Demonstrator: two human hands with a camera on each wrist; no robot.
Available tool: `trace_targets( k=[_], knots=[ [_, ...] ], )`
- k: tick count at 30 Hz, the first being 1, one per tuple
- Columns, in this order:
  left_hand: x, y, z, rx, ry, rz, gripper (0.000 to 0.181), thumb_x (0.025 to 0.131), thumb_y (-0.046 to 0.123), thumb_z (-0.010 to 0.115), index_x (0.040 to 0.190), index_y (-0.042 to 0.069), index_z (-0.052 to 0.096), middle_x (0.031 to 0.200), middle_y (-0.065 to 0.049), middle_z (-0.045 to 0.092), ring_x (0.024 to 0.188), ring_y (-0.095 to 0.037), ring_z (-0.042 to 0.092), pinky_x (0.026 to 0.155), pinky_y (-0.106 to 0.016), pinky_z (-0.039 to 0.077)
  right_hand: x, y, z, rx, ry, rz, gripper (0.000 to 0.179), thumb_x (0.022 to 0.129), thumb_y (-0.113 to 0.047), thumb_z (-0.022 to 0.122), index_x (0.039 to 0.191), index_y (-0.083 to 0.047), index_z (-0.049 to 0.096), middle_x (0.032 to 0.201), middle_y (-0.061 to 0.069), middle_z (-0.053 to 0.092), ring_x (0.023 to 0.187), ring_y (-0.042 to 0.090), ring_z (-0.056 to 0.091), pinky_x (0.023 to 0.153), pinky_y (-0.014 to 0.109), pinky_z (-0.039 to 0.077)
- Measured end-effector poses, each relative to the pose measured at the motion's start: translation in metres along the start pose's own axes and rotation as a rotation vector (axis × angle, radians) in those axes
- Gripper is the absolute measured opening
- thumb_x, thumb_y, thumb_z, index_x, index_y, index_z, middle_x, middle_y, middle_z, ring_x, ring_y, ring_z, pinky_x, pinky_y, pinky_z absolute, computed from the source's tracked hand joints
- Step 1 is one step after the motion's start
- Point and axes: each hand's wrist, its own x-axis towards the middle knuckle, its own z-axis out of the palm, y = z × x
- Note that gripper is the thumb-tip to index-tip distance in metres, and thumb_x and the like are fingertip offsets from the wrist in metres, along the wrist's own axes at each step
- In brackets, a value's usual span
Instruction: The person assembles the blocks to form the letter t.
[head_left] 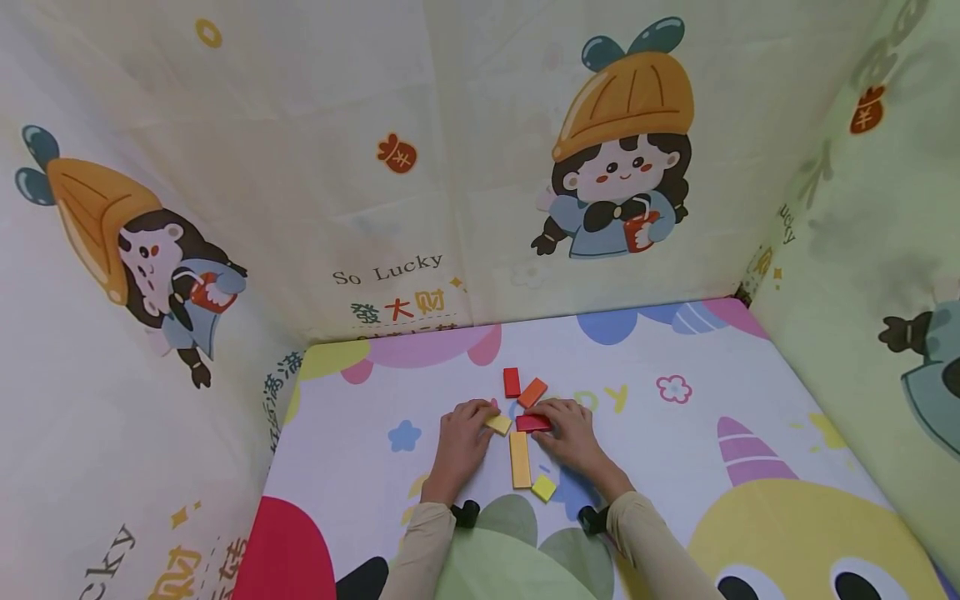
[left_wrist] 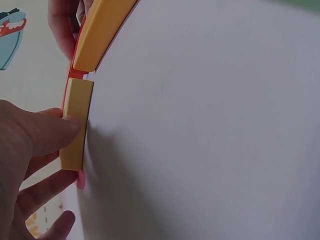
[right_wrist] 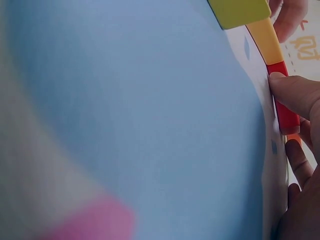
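My left hand (head_left: 462,442) pinches a small pale yellow block (head_left: 498,425) between thumb and fingers; the left wrist view shows the thumb on the near face of this block (left_wrist: 77,125). To its right, my right hand (head_left: 572,433) grips a dark red block (head_left: 533,423), with the thumb on its side in the right wrist view (right_wrist: 286,112). Just below both lies a long yellow-orange block (head_left: 520,460), its top end close to the red one. A yellow-green square block (head_left: 543,487) sits at its lower right.
Beyond the hands lie a red block (head_left: 512,382) and an orange block (head_left: 532,392), the latter tilted. The table (head_left: 450,367) has a printed cover with cartoon shapes. Printed cloth walls (head_left: 487,208) stand at the back and both sides.
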Motion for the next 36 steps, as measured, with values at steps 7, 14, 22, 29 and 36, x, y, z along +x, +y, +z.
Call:
trace_targets(
  k=[7, 14, 22, 29, 36],
  knots=[
    [-0.0014, -0.0018, -0.0015, -0.026, 0.024, 0.003, 0.031, 0.096, 0.017, 0.075, 0.127, 0.020, 0.073, 0.125, -0.001, 0.067, 0.120, -0.023, 0.062, 0.099, -0.049, 0.047, -0.0001, 0.0047, 0.0015, -0.016, 0.009, -0.030, 0.041, 0.087, -0.018, 0.084, 0.126, -0.022, 0.072, 0.132, 0.006, 0.068, 0.122, 0.032, 0.052, 0.103, 0.059, 0.030],
    [-0.0029, 0.0002, -0.0028, -0.050, -0.009, -0.038, 0.034, 0.096, 0.019, 0.075, 0.131, 0.018, 0.073, 0.123, -0.004, 0.065, 0.118, -0.024, 0.061, 0.101, -0.049, 0.048, -0.0007, 0.0041, 0.0004, -0.007, 0.006, -0.032, 0.040, 0.088, -0.018, 0.083, 0.126, -0.023, 0.072, 0.132, 0.006, 0.068, 0.123, 0.031, 0.051, 0.102, 0.058, 0.029],
    [-0.0040, 0.0000, 0.0001, -0.099, -0.009, -0.045, 0.034, 0.096, 0.024, 0.076, 0.129, 0.017, 0.072, 0.120, -0.004, 0.063, 0.113, -0.022, 0.059, 0.100, -0.050, 0.048, -0.0009, 0.0043, 0.0024, -0.022, 0.027, -0.046, 0.040, 0.087, -0.018, 0.084, 0.125, -0.023, 0.073, 0.131, 0.006, 0.069, 0.121, 0.032, 0.052, 0.100, 0.057, 0.030],
    [-0.0039, 0.0002, 0.0027, -0.056, -0.022, -0.042, 0.033, 0.096, 0.029, 0.077, 0.127, 0.021, 0.071, 0.118, 0.000, 0.063, 0.109, -0.018, 0.059, 0.100, -0.047, 0.049, -0.0010, 0.0051, 0.0040, -0.011, 0.032, -0.041, 0.040, 0.087, -0.017, 0.084, 0.124, -0.023, 0.073, 0.131, 0.006, 0.069, 0.122, 0.032, 0.052, 0.101, 0.057, 0.030],
    [-0.0043, 0.0026, 0.0010, -0.038, 0.000, -0.018, 0.031, 0.095, 0.030, 0.078, 0.124, 0.022, 0.073, 0.112, 0.003, 0.064, 0.104, -0.016, 0.059, 0.094, -0.044, 0.049, -0.0011, 0.0042, 0.0040, -0.011, 0.017, -0.021, 0.039, 0.088, -0.017, 0.083, 0.125, -0.023, 0.073, 0.133, 0.007, 0.068, 0.124, 0.032, 0.052, 0.103, 0.058, 0.029]
  ],
)
